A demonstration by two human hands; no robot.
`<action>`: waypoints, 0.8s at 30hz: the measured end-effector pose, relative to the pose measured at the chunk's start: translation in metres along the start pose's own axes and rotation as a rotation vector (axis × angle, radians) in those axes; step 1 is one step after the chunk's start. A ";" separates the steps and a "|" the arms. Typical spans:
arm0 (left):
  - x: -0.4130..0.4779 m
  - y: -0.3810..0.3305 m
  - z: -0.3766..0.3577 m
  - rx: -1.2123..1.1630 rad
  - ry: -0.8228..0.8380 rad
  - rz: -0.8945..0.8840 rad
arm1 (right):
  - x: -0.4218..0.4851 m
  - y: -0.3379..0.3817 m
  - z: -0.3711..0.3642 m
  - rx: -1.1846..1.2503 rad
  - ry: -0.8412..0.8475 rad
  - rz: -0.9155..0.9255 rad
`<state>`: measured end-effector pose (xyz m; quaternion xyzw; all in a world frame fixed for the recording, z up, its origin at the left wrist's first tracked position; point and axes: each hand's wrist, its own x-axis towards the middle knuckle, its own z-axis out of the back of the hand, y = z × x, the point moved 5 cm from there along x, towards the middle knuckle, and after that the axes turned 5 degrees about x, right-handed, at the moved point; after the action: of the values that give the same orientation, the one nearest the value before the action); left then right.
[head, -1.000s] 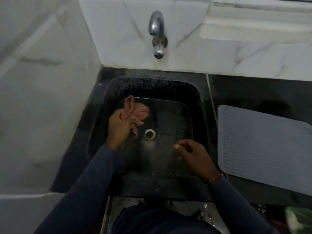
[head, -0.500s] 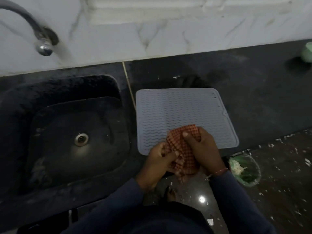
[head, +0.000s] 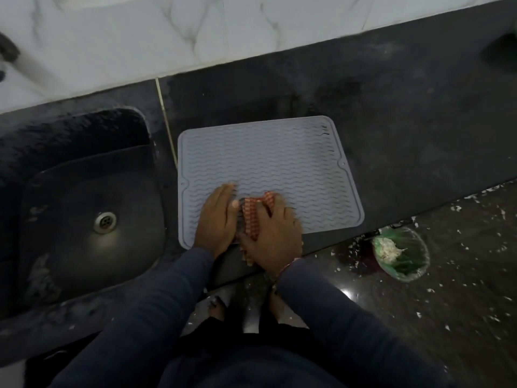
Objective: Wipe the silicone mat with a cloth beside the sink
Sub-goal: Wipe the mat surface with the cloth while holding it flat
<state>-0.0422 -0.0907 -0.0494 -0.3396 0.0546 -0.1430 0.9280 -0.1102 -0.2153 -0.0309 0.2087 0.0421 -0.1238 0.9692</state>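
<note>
Dark stone counter [head: 391, 121] across the full width, backed by a white veined wall [head: 195, 29]. At lower right, a dark glossy floor [head: 453, 289] strewn with pale scraps. Sunk into the left of the counter, a dark sink [head: 84, 169] with rounded corners.

Just right of the sink, flat on the counter, a grey mat [head: 265, 152] ridged with wavy lines, its near edge close to the counter's front edge. Rising from the bottom towards it, two dark blue sleeves [head: 156, 303].

On the floor, beyond the mat's near right corner, a small bin [head: 400, 253] with a green liner and pale scraps inside.

Left hand [head: 216, 219] palm down on the near left part of the mat, fingers straight and together, nothing in its grasp, its thumb side right against the cloth. Right hand [head: 272, 233] just beside it, laid over the cloth with fingers bent around it, pressing it onto the near middle of the mat. A thin thread band [head: 285, 268] at that wrist.

Cloth [head: 250, 212] red and pale checked, bunched, showing between the two hands and beyond the right fingertips, one end reaching past the mat's near edge onto the counter.

Bare feet [head: 216, 309] on the floor below the counter's edge. In the sink's floor, a round metal drain [head: 105, 222].
</note>
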 end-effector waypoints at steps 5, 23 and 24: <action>0.000 -0.002 -0.004 0.101 0.005 -0.042 | 0.005 -0.008 -0.004 0.041 -0.011 0.039; 0.024 0.011 -0.013 0.423 0.079 -0.213 | -0.038 0.025 -0.006 -0.048 0.154 -0.010; 0.025 0.011 -0.012 0.420 0.077 -0.213 | -0.039 0.009 0.004 -0.065 0.124 -0.047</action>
<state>-0.0186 -0.0979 -0.0660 -0.1372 0.0228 -0.2614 0.9552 -0.1453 -0.2003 -0.0181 0.1834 0.1108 -0.1322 0.9678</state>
